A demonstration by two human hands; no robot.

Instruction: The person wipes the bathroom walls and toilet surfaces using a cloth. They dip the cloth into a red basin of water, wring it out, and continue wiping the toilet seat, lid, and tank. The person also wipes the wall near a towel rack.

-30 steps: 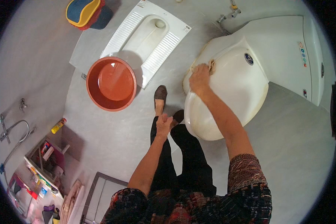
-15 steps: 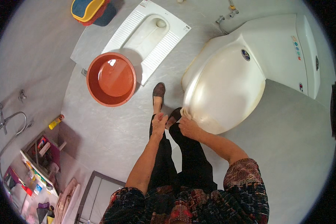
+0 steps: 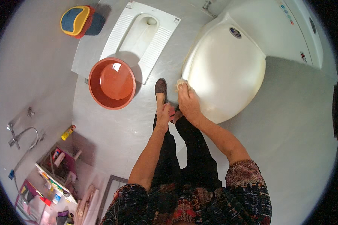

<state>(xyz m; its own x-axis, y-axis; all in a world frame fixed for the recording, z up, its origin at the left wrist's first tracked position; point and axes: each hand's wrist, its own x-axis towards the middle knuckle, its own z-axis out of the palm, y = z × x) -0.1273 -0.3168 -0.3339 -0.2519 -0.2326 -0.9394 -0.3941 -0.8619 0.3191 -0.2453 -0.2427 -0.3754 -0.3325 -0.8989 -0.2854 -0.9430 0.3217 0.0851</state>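
A crumpled beige cloth [image 3: 181,84] is gripped in my right hand [image 3: 188,100], closed at the left edge of a white toilet's lowered lid [image 3: 225,75]. The cloth meets the lid's rim there. My left hand [image 3: 165,114] hangs over my legs, left of the toilet and apart from it, its fingers loosely bent and nothing seen in them. Yellowish marks run along the lid's edge. A round orange-brown basin [image 3: 94,88] with water in it stands to the left.
A white squat toilet pan [image 3: 152,56] lies behind the basin. At the far left are a blue-and-yellow bin [image 3: 74,22] and a wall tap with a hose [image 3: 13,135]. A yellow can [image 3: 68,132] and a cluttered shelf [image 3: 52,180] stand at lower left.
My right hand has moved the cloth away from me along the lid's left edge. My left hand has shifted slightly. The whole view has turned a little.
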